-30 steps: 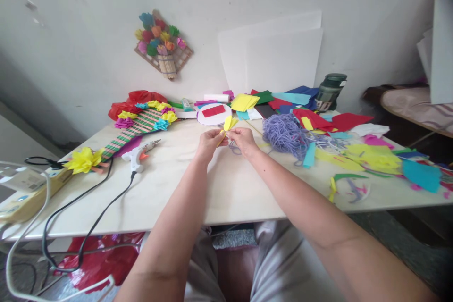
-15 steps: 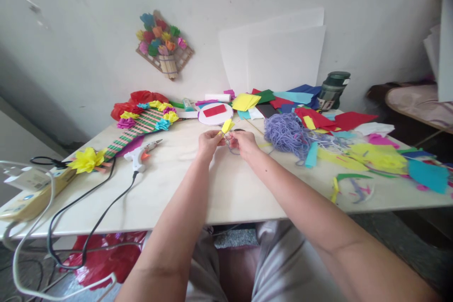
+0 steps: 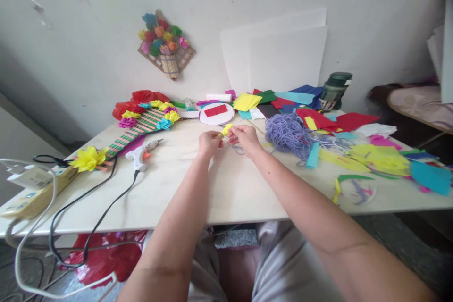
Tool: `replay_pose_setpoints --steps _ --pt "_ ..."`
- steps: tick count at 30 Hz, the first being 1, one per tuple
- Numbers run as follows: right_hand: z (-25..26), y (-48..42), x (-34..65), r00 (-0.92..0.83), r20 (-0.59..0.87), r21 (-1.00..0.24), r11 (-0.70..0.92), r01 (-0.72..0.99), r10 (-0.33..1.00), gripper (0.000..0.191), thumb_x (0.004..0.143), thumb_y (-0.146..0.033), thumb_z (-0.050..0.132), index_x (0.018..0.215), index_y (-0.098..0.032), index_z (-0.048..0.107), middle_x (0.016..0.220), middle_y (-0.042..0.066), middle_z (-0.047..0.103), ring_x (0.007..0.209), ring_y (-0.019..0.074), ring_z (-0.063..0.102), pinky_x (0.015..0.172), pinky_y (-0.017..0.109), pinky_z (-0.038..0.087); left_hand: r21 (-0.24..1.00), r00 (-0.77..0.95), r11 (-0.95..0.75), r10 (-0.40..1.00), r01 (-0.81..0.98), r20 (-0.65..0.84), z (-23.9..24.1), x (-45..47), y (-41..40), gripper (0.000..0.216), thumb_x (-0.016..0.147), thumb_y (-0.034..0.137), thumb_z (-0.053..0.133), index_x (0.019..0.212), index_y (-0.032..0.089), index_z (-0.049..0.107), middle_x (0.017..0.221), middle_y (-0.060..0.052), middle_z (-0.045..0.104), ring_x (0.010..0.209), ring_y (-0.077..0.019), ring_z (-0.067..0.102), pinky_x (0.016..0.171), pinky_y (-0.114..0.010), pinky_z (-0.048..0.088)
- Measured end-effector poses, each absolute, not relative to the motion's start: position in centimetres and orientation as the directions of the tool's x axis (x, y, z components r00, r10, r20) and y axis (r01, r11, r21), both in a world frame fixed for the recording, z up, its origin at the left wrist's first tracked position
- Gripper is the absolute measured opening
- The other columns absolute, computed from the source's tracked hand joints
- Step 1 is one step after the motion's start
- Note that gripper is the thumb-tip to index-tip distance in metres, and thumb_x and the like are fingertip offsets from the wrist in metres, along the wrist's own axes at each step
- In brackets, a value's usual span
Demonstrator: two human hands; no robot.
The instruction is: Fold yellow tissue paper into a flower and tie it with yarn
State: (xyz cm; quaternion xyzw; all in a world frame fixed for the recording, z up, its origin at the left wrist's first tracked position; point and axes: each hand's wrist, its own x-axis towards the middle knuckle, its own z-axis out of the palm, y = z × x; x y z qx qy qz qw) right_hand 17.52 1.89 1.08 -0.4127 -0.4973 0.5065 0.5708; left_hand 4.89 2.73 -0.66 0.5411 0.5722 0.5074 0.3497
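My left hand (image 3: pixel 209 143) is closed in a pinch on the lower end of a small piece of folded yellow paper (image 3: pixel 227 129), whose upper part sticks out past the fingertips. Close beside it, my right hand (image 3: pixel 247 138) is closed too, its fingertips at the edge of the paper. A thin strand of purple yarn (image 3: pixel 238 150) loops below the right fingers and seems to be held in them, though the fingers partly hide it. A tangled heap of purple yarn (image 3: pixel 287 133) lies to the right of my right hand.
A glue gun (image 3: pixel 139 155) with its cord lies at left, near a striped, flower-trimmed craft piece (image 3: pixel 136 127) and a power strip (image 3: pixel 38 193). Behind my hands sits a white oval (image 3: pixel 208 119) with a red strip. Coloured paper (image 3: pixel 382 158) and a dark bottle (image 3: pixel 335 92) are at right.
My right hand has risen slightly from beside the yarn to the edge of the yellow paper. The paper now tilts more to the right, still in my left hand.
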Motion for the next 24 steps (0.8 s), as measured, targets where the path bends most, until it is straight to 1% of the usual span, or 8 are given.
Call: replay_pose_setpoints --steps 5,8,10,12,15,20,21,24 --pt "0.9 2.5 18.3 -0.119 0.352 -0.936 0.348 -0.048 0.929 0.013 0.073 -0.026 0.054 0.07 -0.015 0.061 0.063 0.001 0.062 0.055 0.0097 0.059 0.057 0.023 0.047 0.765 -0.083 -0.164 0.959 0.623 0.272 -0.1 4.6 2.3 0.019 0.07 0.021 0.051 0.076 0.012 0.067 0.048 -0.001 0.057 0.047 -0.0115 0.053 0.053 -0.022 0.042" --pt "1.2 2.7 19.0 -0.198 0.453 -0.889 0.458 -0.027 0.869 0.016 0.072 -0.031 0.057 0.072 -0.016 0.063 0.067 0.002 0.063 0.065 0.012 0.06 0.067 0.027 0.047 0.667 0.029 -0.229 0.954 0.709 0.298 0.3 4.4 1.9 0.022 0.07 0.018 0.049 0.08 0.013 0.068 0.049 -0.001 0.058 0.05 -0.0115 0.054 0.056 -0.021 0.042" --pt "1.7 2.7 19.8 -0.226 0.468 -0.878 0.478 -0.011 0.855 0.017 0.072 -0.032 0.058 0.071 -0.015 0.064 0.066 0.002 0.063 0.065 0.0121 0.059 0.068 0.027 0.047 0.642 0.129 -0.291 0.949 0.709 0.287 0.4 4.5 1.7 0.022 0.07 0.018 0.048 0.078 0.013 0.068 0.051 -0.001 0.058 0.049 -0.0107 0.053 0.055 -0.021 0.041" --pt "2.2 2.7 20.7 -0.261 0.436 -0.896 0.443 -0.036 0.861 0.019 0.071 -0.032 0.059 0.071 -0.015 0.064 0.064 0.002 0.063 0.062 0.0116 0.058 0.067 0.027 0.046 0.658 0.229 -0.333 0.943 0.675 0.242 0.4 4.7 1.5 0.021 0.069 0.016 0.049 0.08 0.013 0.067 0.053 -0.001 0.058 0.047 -0.0096 0.051 0.052 -0.021 0.041" --pt "2.5 2.9 21.9 -0.334 0.376 -0.925 0.373 -0.074 0.864 0.021 0.068 -0.034 0.062 0.072 -0.013 0.066 0.062 0.002 0.063 0.06 0.0117 0.058 0.068 0.028 0.046 0.739 0.359 -0.335 0.923 0.585 0.135 0.8 5.1 1.0 0.021 0.069 0.018 0.052 0.084 0.012 0.066 0.053 0.0 0.058 0.045 -0.0091 0.051 0.049 -0.021 0.041" --pt "2.0 3.8 23.2 -0.411 0.302 -0.953 0.278 -0.118 0.86 0.024 0.063 -0.034 0.068 0.073 -0.011 0.067 0.062 0.004 0.065 0.061 0.0128 0.059 0.068 0.029 0.047 0.931 0.575 -0.162 0.816 0.326 -0.06 1.7 5.5 -0.2 0.027 0.068 0.028 0.063 0.087 0.01 0.065 0.062 -0.004 0.062 0.051 -0.0093 0.054 0.052 -0.021 0.045" --pt "1.9 4.0 23.4 -0.415 0.296 -0.955 0.271 -0.119 0.86 0.024 0.063 -0.033 0.068 0.073 -0.011 0.068 0.063 0.004 0.065 0.061 0.0128 0.059 0.068 0.028 0.047 0.95 0.605 -0.136 0.793 0.282 -0.066 1.8 5.5 -0.4 0.029 0.066 0.03 0.065 0.087 0.009 0.064 0.064 -0.005 0.062 0.052 -0.009 0.054 0.052 -0.021 0.045" --pt "1.6 4.4 23.7 -0.408 0.24 -0.971 0.215 -0.107 0.881 0.024 0.061 -0.033 0.069 0.072 -0.012 0.068 0.061 0.004 0.066 0.058 0.0126 0.058 0.062 0.026 0.047 0.991 0.623 -0.108 0.781 0.083 0.033 1.8 5.4 -0.5 0.033 0.063 0.033 0.069 0.086 0.009 0.064 0.065 -0.005 0.063 0.053 -0.0087 0.055 0.052 -0.02 0.044"
